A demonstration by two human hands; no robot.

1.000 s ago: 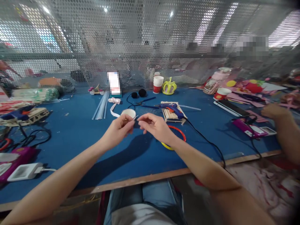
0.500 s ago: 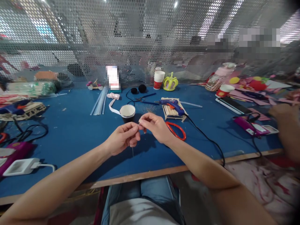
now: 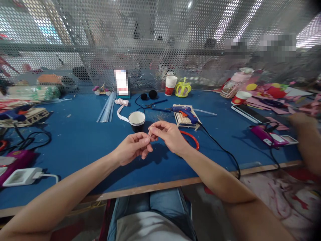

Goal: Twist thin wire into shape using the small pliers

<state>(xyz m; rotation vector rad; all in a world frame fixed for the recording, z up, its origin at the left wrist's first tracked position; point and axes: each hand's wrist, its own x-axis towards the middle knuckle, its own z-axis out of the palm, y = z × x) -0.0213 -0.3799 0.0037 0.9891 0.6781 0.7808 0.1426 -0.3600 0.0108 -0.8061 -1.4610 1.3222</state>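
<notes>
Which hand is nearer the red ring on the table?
Right. The right hand sits just left of the red ring, its wrist covering part of it; the left hand is farther left, fingertips meeting the right's around a tiny item.

The blue counter [image 3: 75, 140] has a wooden front edge. Near its middle stands 1 black cup [image 3: 136, 121], with a pink ribbon [image 3: 121, 107] and clear glue sticks [image 3: 106, 107] to its left. To its right, a rack of wooden sticks [image 3: 181, 119] carries a blue glue gun [image 3: 184, 111], with a red ring [image 3: 192, 140] in front. At the back stand stacked red-and-white cups [image 3: 171, 85] and a yellow crown [image 3: 183, 90].
</notes>
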